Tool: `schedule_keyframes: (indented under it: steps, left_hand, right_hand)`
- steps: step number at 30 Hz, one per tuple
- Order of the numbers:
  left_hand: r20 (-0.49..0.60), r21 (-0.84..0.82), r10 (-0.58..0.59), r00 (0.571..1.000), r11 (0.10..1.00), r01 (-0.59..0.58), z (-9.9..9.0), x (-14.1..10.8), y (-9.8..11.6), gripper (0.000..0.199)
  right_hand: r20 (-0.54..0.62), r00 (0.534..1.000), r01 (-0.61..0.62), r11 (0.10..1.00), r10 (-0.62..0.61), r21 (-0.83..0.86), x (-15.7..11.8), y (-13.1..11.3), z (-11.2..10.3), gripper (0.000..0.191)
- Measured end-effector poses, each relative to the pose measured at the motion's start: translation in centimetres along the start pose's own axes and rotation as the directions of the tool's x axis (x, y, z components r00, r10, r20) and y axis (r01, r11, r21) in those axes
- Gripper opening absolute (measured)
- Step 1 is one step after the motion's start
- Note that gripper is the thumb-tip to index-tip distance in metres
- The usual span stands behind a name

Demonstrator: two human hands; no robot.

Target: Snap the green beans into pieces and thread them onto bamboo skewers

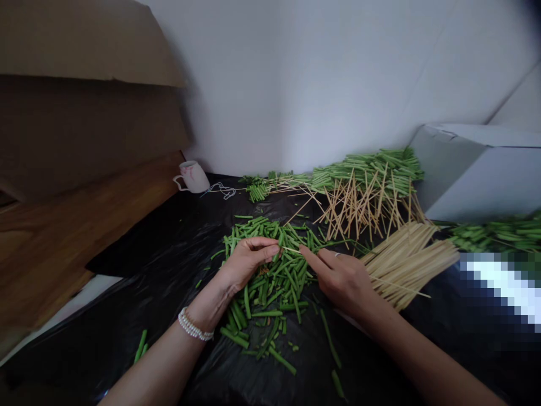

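- Left hand [247, 262], with a white pearl bracelet [193, 324], is curled, fingertips pressed together; what it grips is hidden.
- Right hand [342, 282] pinches a thin pale bamboo skewer [291, 250], its tip beside the left fingertips.
- A loose heap of cut green beans [270, 287] lies beneath both hands, on black plastic sheeting [127, 299].
- Farther right: a bundle of bare pale skewers [406, 265]; behind, a pile of green beans threaded on skewers [367, 175].
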State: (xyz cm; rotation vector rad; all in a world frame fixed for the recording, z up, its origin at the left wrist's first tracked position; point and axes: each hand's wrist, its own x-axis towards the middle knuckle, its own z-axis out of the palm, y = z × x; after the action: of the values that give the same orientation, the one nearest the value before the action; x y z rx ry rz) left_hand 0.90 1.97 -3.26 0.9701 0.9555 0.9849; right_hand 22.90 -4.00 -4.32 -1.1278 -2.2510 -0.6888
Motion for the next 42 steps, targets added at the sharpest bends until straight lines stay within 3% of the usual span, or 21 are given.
schedule_keyframes:
  steps: [8, 14, 23, 33, 42]
  left_hand:
    - [0.014, 0.045, 0.035, 0.999, 0.998, -0.036, 0.1, 0.06, -0.3, 0.031]
    - [0.034, 0.11, 0.054, 0.998, 0.992, -0.057, -0.02, 0.02, -0.25, 0.027]
    - [0.024, 0.176, 0.051, 0.998, 0.983, -0.054, -0.08, 0.08, -0.37, 0.028]
    - [0.035, 0.263, 0.061, 0.998, 0.963, -0.068, -0.18, -0.05, -0.52, 0.03]
    - [0.039, 0.257, 0.069, 0.997, 0.963, -0.077, 0.24, -0.27, -0.43, 0.025]
  right_hand:
    - [-0.004, 1.0, -0.001, 1.0, 0.001, 0.026, 0.1, -0.41, -0.08, 0.042]
    - [0.058, 0.998, -0.031, 0.996, 0.026, 0.087, 0.19, -0.54, 0.09, 0.035]
    - [-0.063, 0.998, 0.016, 0.996, -0.011, 0.091, 0.02, -0.57, 0.15, 0.035]
    - [0.146, 0.988, -0.075, 0.979, 0.047, 0.189, 0.14, -0.64, 0.17, 0.032]
    - [-0.043, 0.998, -0.025, 0.972, 0.036, 0.232, 0.14, -0.61, 0.17, 0.03]
